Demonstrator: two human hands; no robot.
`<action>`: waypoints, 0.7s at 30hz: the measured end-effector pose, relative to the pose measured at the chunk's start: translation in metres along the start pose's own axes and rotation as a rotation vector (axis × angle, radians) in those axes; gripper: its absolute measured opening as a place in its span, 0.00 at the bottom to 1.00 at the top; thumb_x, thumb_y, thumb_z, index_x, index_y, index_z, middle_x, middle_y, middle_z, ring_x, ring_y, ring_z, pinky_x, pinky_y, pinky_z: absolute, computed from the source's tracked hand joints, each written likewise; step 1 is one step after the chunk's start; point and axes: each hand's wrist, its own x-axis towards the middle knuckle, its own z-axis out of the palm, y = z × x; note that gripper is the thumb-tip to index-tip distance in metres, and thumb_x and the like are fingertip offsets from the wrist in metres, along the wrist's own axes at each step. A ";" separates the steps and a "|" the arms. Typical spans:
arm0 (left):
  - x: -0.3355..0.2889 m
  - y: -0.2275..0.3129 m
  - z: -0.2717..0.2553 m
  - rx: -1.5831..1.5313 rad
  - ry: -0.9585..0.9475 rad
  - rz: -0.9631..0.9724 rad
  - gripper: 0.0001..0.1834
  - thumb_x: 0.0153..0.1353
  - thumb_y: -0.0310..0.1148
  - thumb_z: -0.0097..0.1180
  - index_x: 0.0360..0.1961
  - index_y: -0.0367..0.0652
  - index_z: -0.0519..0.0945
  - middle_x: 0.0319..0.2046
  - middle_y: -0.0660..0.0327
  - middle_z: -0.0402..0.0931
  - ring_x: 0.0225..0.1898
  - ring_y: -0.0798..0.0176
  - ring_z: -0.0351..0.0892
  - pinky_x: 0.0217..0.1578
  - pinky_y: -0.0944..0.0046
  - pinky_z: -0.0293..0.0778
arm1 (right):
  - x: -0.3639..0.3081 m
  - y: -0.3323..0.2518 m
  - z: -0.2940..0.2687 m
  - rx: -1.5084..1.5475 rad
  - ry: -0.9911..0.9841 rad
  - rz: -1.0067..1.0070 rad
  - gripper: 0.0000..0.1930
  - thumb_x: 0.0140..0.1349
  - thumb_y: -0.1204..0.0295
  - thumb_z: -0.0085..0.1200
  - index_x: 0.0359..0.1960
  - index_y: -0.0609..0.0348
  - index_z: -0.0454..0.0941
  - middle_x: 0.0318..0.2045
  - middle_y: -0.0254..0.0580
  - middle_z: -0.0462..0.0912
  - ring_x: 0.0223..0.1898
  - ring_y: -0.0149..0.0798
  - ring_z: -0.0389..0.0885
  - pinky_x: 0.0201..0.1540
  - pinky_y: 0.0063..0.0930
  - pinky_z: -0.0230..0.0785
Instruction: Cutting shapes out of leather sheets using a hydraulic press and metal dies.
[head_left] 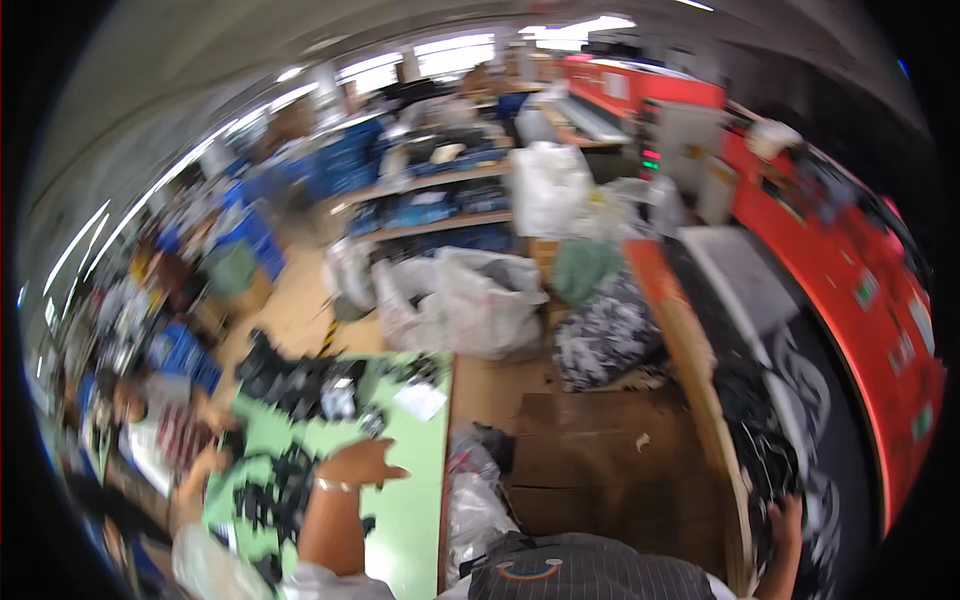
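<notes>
Left hand [362, 463]: fingers pressed together, hovering palm-down over the green bench [415, 500], near its right edge.
Right hand [787, 520]: grip unclear from blur, touching black-and-white fabric [790, 420] at the conveyor's [745, 275] near end.
Black parts [295, 385]: heaped at the bench's far-left corner.

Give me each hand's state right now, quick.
Left hand: open, holding nothing, hovering above the green table.
Right hand: down in the black-and-white pieces; blurred, grip cannot be told.

Bare green table [420, 500] strip between black parts [300, 385] and edge
</notes>
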 end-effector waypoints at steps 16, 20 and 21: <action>0.159 0.611 0.057 0.205 0.092 1.240 0.26 0.54 0.37 0.64 0.53 0.38 0.75 0.44 0.49 0.79 0.48 0.46 0.77 0.49 0.56 0.71 | 0.128 0.024 -0.113 0.189 0.263 0.074 0.22 0.50 0.57 0.66 0.45 0.54 0.80 0.50 0.61 0.68 0.53 0.58 0.66 0.55 0.46 0.62; 0.165 0.726 0.096 0.131 0.002 1.419 0.23 0.54 0.38 0.63 0.50 0.40 0.77 0.39 0.52 0.79 0.43 0.47 0.77 0.45 0.54 0.72 | 0.162 0.088 -0.108 0.290 0.437 0.277 0.23 0.51 0.57 0.66 0.46 0.54 0.81 0.49 0.61 0.68 0.55 0.57 0.65 0.56 0.45 0.65; 0.170 0.746 0.106 0.100 0.019 1.525 0.22 0.54 0.37 0.64 0.48 0.39 0.78 0.37 0.53 0.79 0.41 0.48 0.78 0.43 0.55 0.72 | 0.169 0.105 -0.109 0.291 0.410 0.334 0.23 0.50 0.57 0.66 0.46 0.54 0.81 0.50 0.61 0.67 0.56 0.56 0.64 0.55 0.42 0.67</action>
